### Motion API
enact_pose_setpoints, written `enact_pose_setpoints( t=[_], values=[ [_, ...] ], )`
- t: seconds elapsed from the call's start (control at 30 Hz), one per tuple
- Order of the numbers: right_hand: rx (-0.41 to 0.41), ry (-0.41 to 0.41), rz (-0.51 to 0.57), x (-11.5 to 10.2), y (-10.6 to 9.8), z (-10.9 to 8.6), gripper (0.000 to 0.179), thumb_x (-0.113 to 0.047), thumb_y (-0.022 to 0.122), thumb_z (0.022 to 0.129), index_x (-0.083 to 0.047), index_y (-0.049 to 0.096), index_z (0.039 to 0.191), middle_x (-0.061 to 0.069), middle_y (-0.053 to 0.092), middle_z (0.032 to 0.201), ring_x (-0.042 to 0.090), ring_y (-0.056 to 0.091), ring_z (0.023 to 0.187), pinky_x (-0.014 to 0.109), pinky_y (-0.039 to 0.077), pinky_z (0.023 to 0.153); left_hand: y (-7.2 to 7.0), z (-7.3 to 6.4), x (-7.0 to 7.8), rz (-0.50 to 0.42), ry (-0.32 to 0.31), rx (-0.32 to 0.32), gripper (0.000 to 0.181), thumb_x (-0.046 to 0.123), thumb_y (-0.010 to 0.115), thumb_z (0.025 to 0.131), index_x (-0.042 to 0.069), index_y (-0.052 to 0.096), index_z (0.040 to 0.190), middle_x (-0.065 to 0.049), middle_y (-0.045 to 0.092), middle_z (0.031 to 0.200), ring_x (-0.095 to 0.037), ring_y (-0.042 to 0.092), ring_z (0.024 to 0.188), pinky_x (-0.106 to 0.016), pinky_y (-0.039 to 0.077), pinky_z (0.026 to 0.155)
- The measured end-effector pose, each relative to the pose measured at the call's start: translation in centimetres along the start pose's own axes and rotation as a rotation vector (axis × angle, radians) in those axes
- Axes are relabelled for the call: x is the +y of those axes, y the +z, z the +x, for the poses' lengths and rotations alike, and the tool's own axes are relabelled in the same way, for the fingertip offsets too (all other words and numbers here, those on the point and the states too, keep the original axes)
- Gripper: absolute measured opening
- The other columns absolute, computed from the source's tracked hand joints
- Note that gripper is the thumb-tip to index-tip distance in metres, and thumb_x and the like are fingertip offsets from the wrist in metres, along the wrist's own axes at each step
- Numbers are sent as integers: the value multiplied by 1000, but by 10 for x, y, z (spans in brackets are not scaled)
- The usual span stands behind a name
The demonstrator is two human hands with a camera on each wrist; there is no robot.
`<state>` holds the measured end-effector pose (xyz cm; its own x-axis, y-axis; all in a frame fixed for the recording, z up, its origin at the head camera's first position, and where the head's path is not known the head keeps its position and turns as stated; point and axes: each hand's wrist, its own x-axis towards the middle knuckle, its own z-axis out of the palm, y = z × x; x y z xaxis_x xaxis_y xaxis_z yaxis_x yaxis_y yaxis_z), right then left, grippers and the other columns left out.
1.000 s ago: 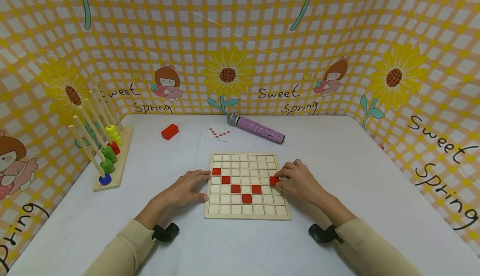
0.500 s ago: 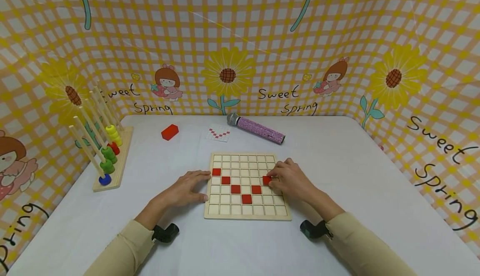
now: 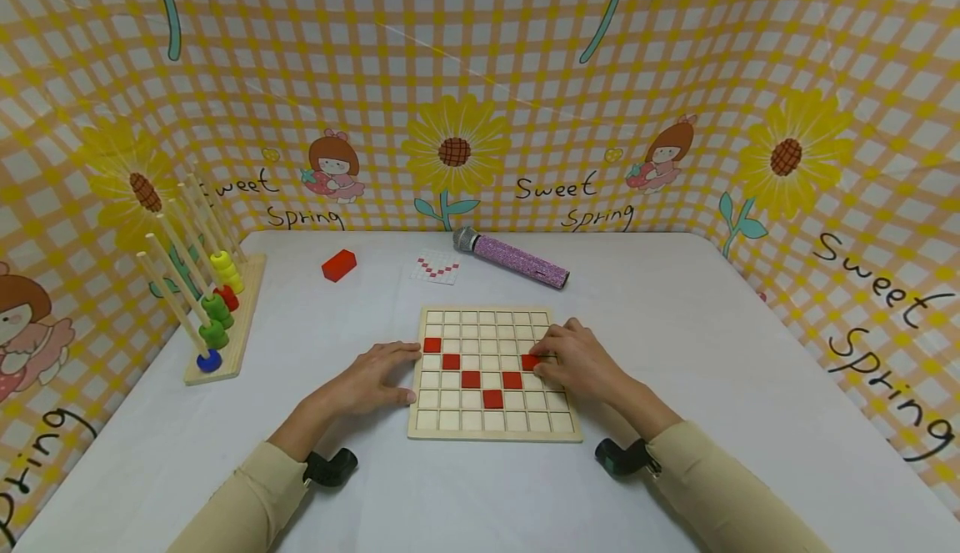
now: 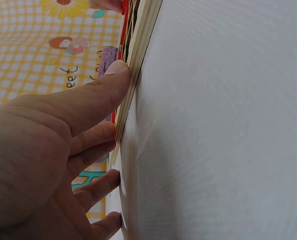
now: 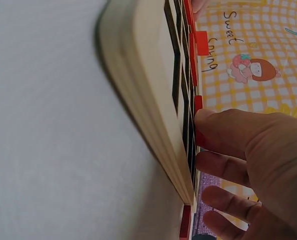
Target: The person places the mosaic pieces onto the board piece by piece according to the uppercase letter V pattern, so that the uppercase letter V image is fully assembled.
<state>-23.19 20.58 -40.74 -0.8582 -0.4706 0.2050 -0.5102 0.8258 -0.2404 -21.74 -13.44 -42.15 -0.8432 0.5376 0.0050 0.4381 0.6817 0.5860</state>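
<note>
A wooden grid board (image 3: 495,436) lies in the middle of the table. Several red square tiles, one of them this tile (image 3: 492,399), sit in its cells in a slanting pattern. My right hand (image 3: 581,363) pinches another red tile (image 3: 529,362) between thumb and fingers, over the board's right part. In the right wrist view the thumb is against that tile (image 5: 199,137), at the board's surface. My left hand (image 3: 371,378) rests at the board's left edge, fingers extended. The left wrist view has its thumb touching the board's side (image 4: 133,75).
Behind the board lie a small pattern card (image 3: 437,267), a purple glittery microphone (image 3: 521,261) and a red block (image 3: 340,265). A wooden peg stand with coloured beads (image 3: 251,303) is at the left. Beyond the board's edge, a red piece (image 5: 185,222) lies on the table.
My right hand has moved left with the red tile, from the board's right edge to one column further in. The left hand has stayed at the board's left edge.
</note>
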Motion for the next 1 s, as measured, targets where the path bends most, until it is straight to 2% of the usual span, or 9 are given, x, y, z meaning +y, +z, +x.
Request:
enact_pose_setpoints(
  t=[0.4, 0.6, 0.83, 1.0],
  values=[
    [1, 9, -12, 0, 1, 1, 24, -26, 74, 79, -13, 74, 99, 2, 67, 96, 17, 44, 85, 29, 32, 72, 0, -1, -1, 8, 19, 6, 61, 25, 72, 83, 3, 49, 135, -13, 43, 146, -36, 34, 135, -59, 26, 108],
    [36, 14, -20, 3, 0, 1, 24, -24, 75, 77, -13, 74, 98, 1, 67, 94, 17, 44, 83, 28, 32, 70, 0, -1, 0, -3, 6, 7, 61, 25, 72, 82, 4, 49, 135, -12, 42, 147, -36, 33, 136, -59, 26, 109],
    [50, 57, 18, 12, -5, -2, 27, -22, 73, 79, -10, 72, 104, 0, 64, 94, 17, 42, 84, 29, 31, 71, -1, -1, 1, 0, 6, 5, 60, 23, 71, 83, 3, 49, 135, -12, 42, 147, -36, 32, 137, -59, 25, 109],
    [44, 96, 7, 20, -8, -5, 30, -23, 72, 80, -9, 71, 107, 5, 64, 101, 21, 45, 89, 31, 33, 74, -1, -1, 1, -2, 8, 2, 60, 24, 71, 83, 3, 49, 135, -12, 42, 147, -36, 32, 137, -59, 25, 109]
  ],
)
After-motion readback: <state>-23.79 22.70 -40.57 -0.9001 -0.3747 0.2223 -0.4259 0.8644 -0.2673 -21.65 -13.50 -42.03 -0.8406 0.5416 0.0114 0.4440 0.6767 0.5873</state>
